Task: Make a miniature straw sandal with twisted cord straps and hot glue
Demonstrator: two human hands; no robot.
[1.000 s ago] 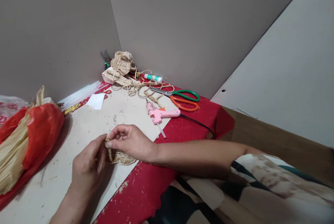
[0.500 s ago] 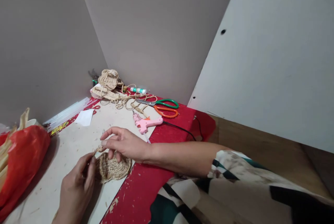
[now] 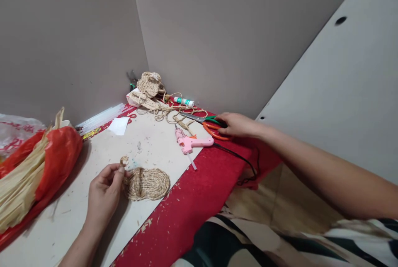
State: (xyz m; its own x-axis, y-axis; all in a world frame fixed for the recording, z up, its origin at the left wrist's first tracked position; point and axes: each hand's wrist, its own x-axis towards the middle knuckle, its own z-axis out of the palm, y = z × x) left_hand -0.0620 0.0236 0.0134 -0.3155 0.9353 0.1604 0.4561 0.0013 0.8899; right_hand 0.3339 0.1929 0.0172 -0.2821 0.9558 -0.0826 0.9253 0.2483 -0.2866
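My left hand (image 3: 104,192) pinches the edge of a small oval piece of woven straw braid (image 3: 149,183) that lies flat on the white board (image 3: 93,163). A loose braid end curls just above my fingers. My right hand (image 3: 238,125) has reached far across and rests on the handles of the scissors (image 3: 214,128), which have one green and one orange loop; its fingers are closed around them. A pink glue gun (image 3: 191,142) lies between the two hands, its black cord trailing over the red cloth (image 3: 202,200).
A tangle of straw braid and a woven piece (image 3: 149,86) sit in the back corner beside a green-capped tube (image 3: 184,101). Clear glue sticks (image 3: 99,115) lie along the left wall. A red bag of straw strips (image 3: 34,167) fills the left side.
My right hand left the woven piece and moved right and away to the scissors. The woven piece now lies flat, held only by my left hand.
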